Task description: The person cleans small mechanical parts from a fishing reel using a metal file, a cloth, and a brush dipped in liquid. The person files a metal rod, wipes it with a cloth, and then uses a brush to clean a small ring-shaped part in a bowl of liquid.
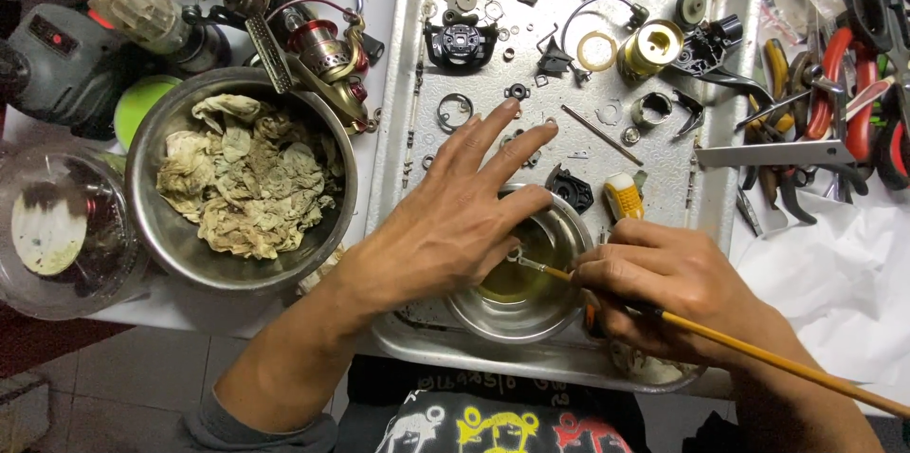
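My left hand (455,216) reaches across a small steel bowl (559,297) of yellowish liquid, pinching a tiny metal part (515,253) over it while the other fingers spread toward the tray. My right hand (664,287) grips a long yellow-handled paintbrush (758,351) whose tip touches that small part above the liquid. Both hands work over the front of a metal tray (398,131) strewn with several dismantled fishing-reel parts.
A large steel bowl (156,226) of crumpled dirty wipes sits left of the tray. A red and gold spinning reel (327,50) lies behind it. Pliers and scissors with red handles (834,83) pile up at the right, above white paper (844,282). A clear lidded container (57,226) stands far left.
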